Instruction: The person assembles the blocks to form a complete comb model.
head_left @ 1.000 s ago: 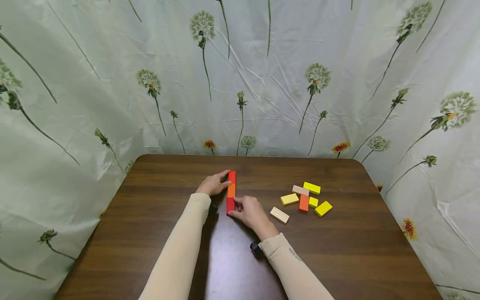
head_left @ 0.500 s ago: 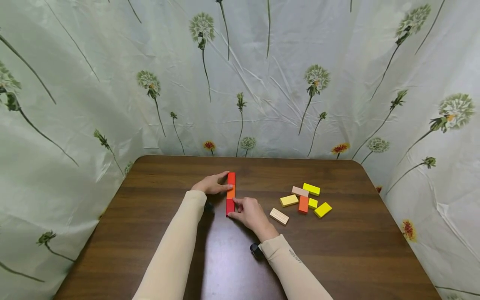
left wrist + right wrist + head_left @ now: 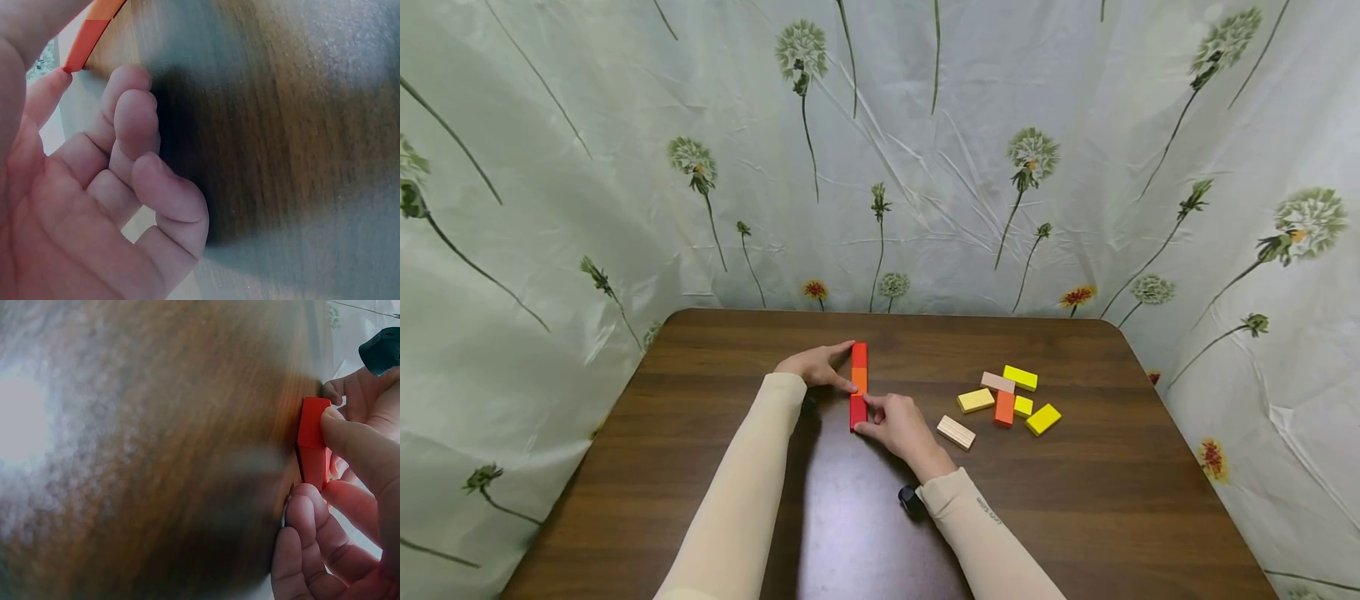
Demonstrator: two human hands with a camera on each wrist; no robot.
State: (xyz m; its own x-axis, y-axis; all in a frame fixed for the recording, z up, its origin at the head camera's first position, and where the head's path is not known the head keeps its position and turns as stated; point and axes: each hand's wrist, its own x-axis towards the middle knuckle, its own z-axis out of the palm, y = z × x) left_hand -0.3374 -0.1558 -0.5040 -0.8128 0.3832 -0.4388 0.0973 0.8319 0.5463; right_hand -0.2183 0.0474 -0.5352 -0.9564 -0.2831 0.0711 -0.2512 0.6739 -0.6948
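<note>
A straight row of small wooden blocks runs away from me on the table: a red block [image 3: 860, 354] at the far end, an orange block [image 3: 860, 379] in the middle, a darker red block [image 3: 857, 412] nearest. On the row's left is my left hand [image 3: 811, 367], its index fingertip touching the far red block's end and its thumb tip beside the orange block. Its other fingers curl loosely in the left wrist view. My right hand [image 3: 901, 427] pinches the near red block between thumb and index finger; the right wrist view shows this red block [image 3: 314, 425] close up.
Right of my right hand lie several loose blocks: a striped natural wood block [image 3: 957, 432], a pale yellow block [image 3: 975, 401], a pinkish block [image 3: 997, 382], an orange-red block [image 3: 1003, 409] and bright yellow blocks [image 3: 1043, 419]. A flowered curtain [image 3: 925, 208] hangs behind the brown table [image 3: 737, 500].
My left thumb has slid from the orange block's upper part towards its near end, and the left palm has drawn leftwards. My right hand keeps its pinch on the near red block.
</note>
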